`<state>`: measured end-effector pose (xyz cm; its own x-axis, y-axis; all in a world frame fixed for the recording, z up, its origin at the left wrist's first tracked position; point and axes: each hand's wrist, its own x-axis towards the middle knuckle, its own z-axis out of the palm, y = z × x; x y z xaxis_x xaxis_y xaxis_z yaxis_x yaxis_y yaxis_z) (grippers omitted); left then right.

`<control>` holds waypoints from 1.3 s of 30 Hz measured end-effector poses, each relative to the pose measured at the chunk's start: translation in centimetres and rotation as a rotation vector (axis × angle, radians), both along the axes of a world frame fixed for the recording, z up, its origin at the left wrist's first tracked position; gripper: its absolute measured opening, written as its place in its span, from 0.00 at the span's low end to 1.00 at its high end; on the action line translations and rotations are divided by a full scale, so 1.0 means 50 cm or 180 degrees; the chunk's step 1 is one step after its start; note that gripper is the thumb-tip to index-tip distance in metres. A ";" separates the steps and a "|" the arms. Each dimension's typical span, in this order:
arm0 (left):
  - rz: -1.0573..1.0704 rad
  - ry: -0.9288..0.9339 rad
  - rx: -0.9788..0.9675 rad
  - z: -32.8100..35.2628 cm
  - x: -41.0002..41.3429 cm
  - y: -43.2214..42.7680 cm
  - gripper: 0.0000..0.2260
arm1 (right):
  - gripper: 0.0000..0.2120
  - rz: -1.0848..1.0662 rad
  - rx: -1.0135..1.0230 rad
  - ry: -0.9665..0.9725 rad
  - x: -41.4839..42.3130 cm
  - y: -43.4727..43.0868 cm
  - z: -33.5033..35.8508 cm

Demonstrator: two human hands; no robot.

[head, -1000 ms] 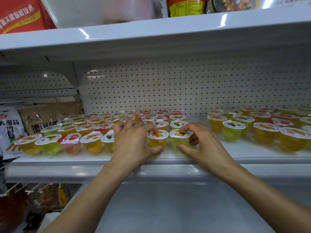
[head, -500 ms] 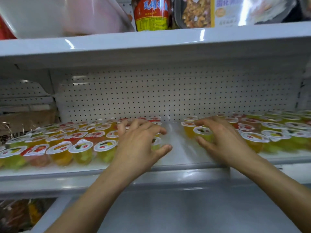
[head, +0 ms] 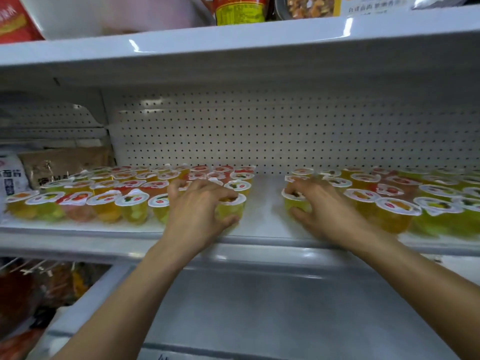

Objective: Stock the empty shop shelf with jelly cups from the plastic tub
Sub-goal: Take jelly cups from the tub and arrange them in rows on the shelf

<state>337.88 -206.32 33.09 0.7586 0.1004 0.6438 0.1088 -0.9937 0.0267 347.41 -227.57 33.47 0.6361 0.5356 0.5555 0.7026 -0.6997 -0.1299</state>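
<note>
Stocking appears nearly complete: foil-lidded clear plastic jelly cups fill both sides of the white metal shelf, one central strip is bare, and the left hand and right hand each have the grip curled round one cup bordering it.

Forearms, left grip and right grip are all bare.

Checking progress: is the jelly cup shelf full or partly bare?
Partly full. A bare strip of shelf runs between the left cups and right cups; the left hand and right hand grip the ones bordering it.
</note>
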 end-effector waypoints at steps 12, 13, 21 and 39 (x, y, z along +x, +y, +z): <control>-0.0164 -0.0137 -0.0060 -0.018 0.009 0.014 0.18 | 0.15 0.0734 0.0454 0.0185 -0.032 0.066 -0.023; -0.0164 -0.0132 -0.0050 -0.018 0.009 0.014 0.18 | 0.15 0.0730 0.0455 0.0175 -0.032 0.067 -0.024; -0.0189 0.0250 0.0142 0.004 0.011 0.008 0.22 | 0.18 0.0636 0.0241 0.0155 -0.038 0.057 -0.014; -0.0975 0.1494 -0.0653 0.193 0.318 0.109 0.10 | 0.15 -0.1053 -0.1036 0.1153 0.261 0.069 0.182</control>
